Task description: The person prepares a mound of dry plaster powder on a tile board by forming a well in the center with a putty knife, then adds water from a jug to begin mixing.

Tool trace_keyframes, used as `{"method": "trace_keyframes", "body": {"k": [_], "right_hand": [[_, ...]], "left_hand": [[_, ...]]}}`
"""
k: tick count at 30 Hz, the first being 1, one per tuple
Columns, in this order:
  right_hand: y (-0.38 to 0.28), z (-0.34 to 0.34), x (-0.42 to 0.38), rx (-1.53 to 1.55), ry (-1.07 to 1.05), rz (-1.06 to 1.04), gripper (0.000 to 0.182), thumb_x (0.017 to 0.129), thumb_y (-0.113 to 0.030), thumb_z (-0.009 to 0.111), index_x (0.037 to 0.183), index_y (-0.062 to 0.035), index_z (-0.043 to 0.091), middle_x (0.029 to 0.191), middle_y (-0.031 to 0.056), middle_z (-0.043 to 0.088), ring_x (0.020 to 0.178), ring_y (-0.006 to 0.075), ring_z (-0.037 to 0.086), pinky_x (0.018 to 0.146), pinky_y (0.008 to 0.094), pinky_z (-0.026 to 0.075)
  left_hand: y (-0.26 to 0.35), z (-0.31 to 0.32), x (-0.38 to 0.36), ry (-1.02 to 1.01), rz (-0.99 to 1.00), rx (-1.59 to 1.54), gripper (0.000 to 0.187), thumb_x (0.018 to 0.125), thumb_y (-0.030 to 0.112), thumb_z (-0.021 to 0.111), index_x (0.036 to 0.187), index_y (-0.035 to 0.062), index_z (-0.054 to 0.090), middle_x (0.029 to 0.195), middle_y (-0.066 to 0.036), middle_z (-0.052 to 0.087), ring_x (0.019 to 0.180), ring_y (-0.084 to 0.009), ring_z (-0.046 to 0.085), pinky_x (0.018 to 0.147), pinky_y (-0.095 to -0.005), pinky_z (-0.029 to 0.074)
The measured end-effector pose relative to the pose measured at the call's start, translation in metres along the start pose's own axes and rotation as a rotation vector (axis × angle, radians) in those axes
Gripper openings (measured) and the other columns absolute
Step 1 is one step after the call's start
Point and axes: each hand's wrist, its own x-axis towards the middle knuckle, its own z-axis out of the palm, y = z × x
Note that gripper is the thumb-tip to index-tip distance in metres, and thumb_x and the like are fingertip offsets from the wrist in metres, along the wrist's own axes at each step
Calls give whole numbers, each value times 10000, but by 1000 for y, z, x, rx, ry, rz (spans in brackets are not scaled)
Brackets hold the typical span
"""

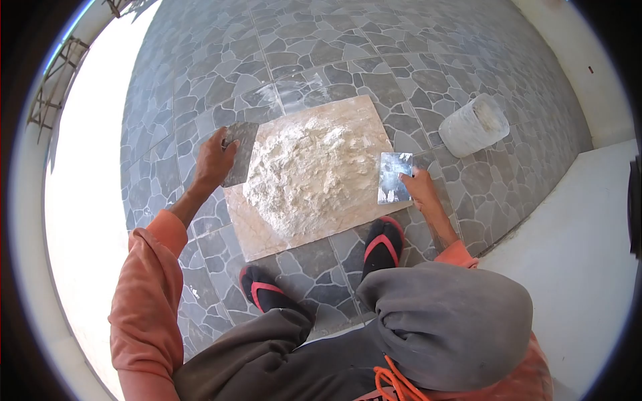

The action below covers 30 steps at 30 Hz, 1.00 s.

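Observation:
A heap of wet, whitish plaster-like paste (311,170) is spread over a pinkish marbled tile (267,245) on the floor. At the tile's left edge, my left hand (215,159) grips a dark grey flat scraper plate (243,148), its edge beside the heap. On the other side, my right hand (420,187) pinches a shiny metal scraper (393,175), thumb on its face, with white smears on the blade. That scraper is over the right edge of the tile, apart from the main heap.
A white-smeared plastic bucket (473,125) is on the stone-patterned floor (314,40) at the right. My feet in red-strapped sandals (385,244) are close to the tile's front edge. A pale wall (568,220) runs along the right.

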Motion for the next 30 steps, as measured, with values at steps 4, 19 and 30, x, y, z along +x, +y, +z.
{"method": "trace_keyframes", "body": {"k": [4, 19, 30], "right_hand": [[47, -1, 11, -109, -19, 79, 380, 834, -175, 676, 1051, 131, 614, 868, 187, 675, 781, 213, 662, 679, 362, 515], [-90, -213, 56, -1285, 319, -326, 443, 825, -309, 700, 1134, -2, 621, 1139, 203, 616, 1076, 383, 593, 910, 467, 494], [-54, -223, 118, -1295, 149, -444, 386, 853, -314, 645, 975, 52, 670, 964, 285, 663, 960, 438, 624, 861, 489, 480]], "left_hand": [[7, -18, -1, -41, 10, 37, 319, 867, 180, 637, 1083, -43, 566, 866, -262, 640, 788, -409, 631, 702, -436, 472], [51, -87, 16, -70, 82, 145, 417, 844, 129, 642, 1205, -62, 559, 1014, -293, 650, 962, -435, 640, 827, -444, 486], [-9, -95, -41, -85, -49, 351, 330, 834, 54, 614, 1161, 8, 613, 992, -270, 657, 978, -424, 630, 838, -472, 497]]}}
